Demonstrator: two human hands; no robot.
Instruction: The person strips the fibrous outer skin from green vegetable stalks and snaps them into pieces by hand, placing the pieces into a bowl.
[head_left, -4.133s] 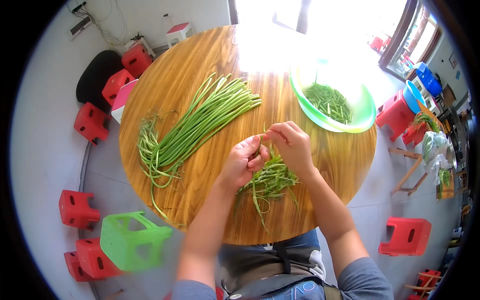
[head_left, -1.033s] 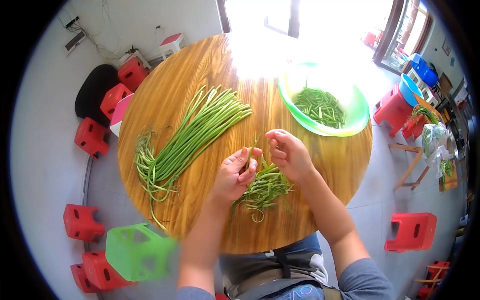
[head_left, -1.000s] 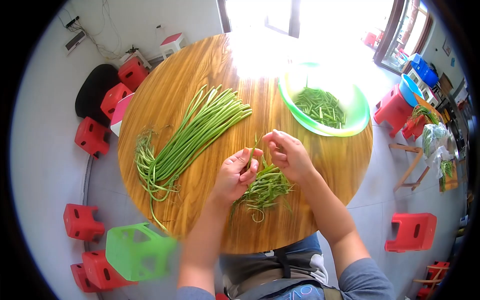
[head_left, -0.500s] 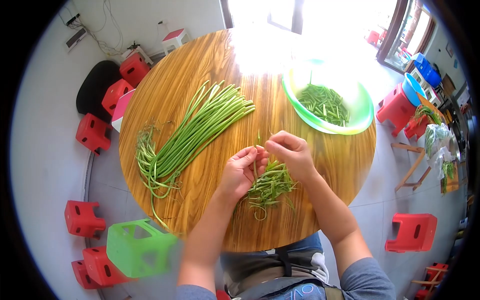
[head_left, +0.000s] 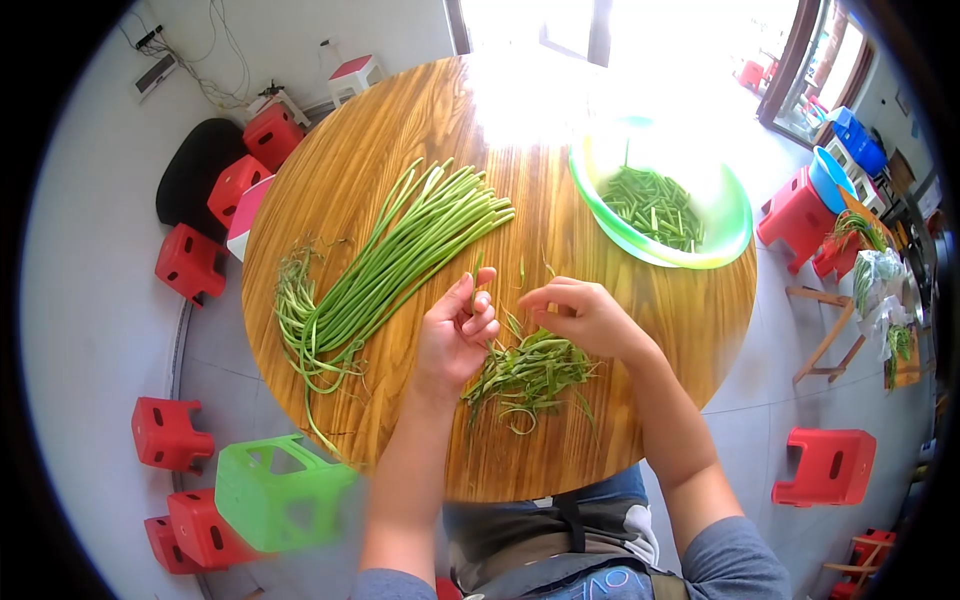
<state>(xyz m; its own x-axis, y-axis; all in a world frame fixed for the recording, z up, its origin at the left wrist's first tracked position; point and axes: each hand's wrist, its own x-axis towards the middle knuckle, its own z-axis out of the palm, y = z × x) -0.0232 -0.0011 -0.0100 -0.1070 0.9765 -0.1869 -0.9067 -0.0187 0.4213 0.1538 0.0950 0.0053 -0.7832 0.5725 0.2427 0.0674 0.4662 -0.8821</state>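
Note:
My left hand (head_left: 458,325) is closed on a short green stem (head_left: 477,272), which points up between thumb and fingers. To its right, my right hand (head_left: 580,315) has its fingers bent together above the pile of green scraps (head_left: 532,372); whatever it may hold is too small to make out. A bundle of long green stems (head_left: 395,265) lies on the wooden table (head_left: 400,120) left of my hands. Cut green pieces (head_left: 655,208) fill the bottom of a green-rimmed bowl (head_left: 735,235) at the right.
Red stools (head_left: 188,262) and a green stool (head_left: 280,495) stand left of the table. Another red stool (head_left: 825,467) is at the right. Farther right, a blue basin (head_left: 832,180) rests on a red stool, near a low wooden table (head_left: 905,370) with greens and plastic bags.
My hands have moved apart. The left moved left with the stem, while the right is now lower over the scraps. The view has shifted slightly.

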